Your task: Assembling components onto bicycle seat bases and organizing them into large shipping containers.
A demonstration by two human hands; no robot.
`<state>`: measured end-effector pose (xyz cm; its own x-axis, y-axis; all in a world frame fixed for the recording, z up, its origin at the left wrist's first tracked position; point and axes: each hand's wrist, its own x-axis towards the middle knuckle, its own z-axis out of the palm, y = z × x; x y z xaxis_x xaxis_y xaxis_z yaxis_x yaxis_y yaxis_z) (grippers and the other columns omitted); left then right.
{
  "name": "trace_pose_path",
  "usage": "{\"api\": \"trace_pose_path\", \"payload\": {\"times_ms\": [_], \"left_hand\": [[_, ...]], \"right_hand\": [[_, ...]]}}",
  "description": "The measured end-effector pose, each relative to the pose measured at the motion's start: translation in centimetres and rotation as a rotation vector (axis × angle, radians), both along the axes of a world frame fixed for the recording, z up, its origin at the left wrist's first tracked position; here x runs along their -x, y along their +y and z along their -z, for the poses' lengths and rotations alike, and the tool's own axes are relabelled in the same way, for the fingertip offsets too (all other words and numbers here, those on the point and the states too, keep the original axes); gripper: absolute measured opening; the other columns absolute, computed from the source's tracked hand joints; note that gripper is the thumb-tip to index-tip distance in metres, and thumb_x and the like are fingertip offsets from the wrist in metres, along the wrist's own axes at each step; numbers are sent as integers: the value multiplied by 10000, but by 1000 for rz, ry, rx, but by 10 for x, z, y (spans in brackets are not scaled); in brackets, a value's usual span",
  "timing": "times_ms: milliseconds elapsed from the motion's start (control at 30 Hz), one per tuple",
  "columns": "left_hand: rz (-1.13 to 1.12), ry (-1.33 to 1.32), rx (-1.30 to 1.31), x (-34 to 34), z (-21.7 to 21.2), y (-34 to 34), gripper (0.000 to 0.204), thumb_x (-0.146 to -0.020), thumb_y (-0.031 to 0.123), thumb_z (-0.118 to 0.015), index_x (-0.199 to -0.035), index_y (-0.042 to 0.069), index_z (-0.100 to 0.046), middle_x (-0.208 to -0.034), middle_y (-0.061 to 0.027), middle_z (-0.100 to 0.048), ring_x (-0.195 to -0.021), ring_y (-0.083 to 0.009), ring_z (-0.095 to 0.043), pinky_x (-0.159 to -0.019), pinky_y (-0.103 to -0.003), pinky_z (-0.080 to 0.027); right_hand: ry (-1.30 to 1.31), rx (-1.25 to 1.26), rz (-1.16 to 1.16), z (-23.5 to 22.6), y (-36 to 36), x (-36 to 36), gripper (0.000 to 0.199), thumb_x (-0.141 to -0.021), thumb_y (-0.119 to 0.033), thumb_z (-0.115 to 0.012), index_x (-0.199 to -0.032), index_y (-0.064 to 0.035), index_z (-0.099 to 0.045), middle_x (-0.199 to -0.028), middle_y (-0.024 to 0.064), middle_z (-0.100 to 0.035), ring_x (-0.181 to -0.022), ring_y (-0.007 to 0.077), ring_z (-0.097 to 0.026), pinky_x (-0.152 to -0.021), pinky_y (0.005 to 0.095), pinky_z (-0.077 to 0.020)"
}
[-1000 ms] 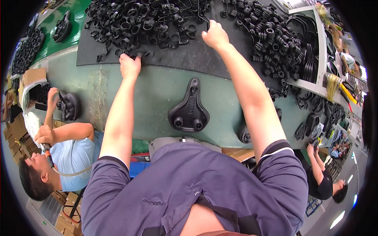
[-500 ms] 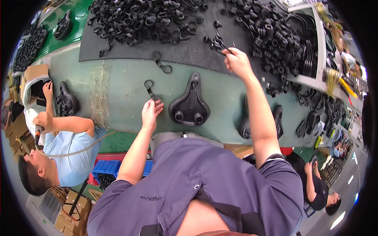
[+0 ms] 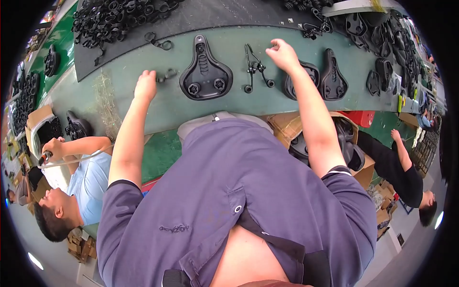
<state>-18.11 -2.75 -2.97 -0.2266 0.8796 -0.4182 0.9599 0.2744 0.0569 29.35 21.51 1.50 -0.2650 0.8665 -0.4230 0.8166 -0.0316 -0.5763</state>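
Observation:
A black bicycle saddle lies underside up on the green table, its narrow nose pointing away from me. Right of it rests a thin black wire saddle rail piece with round ends. My right hand hovers just right of this piece, fingers partly curled and apart, nothing in them. On the saddle's left, my left hand pinches one end of a small black double-ring clip, which is blurred. Another double-ring clip lies farther back, by the dark mat's edge.
A heap of black ring clips covers part of the dark mat. More saddles lie on the right. A carton of saddles stands below the table edge. People work at both sides, one in light blue.
My right hand has let go of the rail piece, which now lies beside the saddle. My left hand has shifted left of the saddle with the clip. The whole view has shifted.

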Motion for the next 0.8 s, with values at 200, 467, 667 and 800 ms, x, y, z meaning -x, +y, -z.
{"api": "trace_pose_path", "payload": {"times_ms": [200,467,667,800], "left_hand": [[-75,-517,-366,-85,-81,-10,518,-817,172,-863,-1281,79,-653,-1239,-127,-666,-1064,-324,-698,-865,-408,-597],[308,-424,-224,-137,-81,-11,532,-843,217,-830,-1302,64,-608,-1252,-104,-609,-1097,-344,-667,-918,-443,-570],[280,-456,-358,-139,-77,-24,538,-829,210,-839,-1299,71,-618,-1248,-102,-607,-1106,-341,-661,-935,-438,-570],[155,-591,-386,-138,-75,-23,512,-809,151,-844,-1278,93,-648,-1262,-95,-623,-1127,-341,-664,-948,-425,-574]], "right_hand": [[-133,-144,-172,3,-102,-3,831,-882,-345,-786,-1521,32,-412,-1415,292,-547,-1300,430,-591,-1095,474,-509],[-295,-13,-102,21,-105,45,863,-874,-323,-791,-1533,21,-353,-1380,291,-536,-1196,466,-643,-1061,517,-528],[375,524,53,-61,-78,95,387,-916,-362,-721,-1057,-18,-615,-827,88,-687,-677,199,-691,-552,370,-552],[669,966,384,-58,-58,136,387,-980,-444,-684,-983,-59,-641,-699,10,-599,-509,128,-529,-476,286,-451]]}}
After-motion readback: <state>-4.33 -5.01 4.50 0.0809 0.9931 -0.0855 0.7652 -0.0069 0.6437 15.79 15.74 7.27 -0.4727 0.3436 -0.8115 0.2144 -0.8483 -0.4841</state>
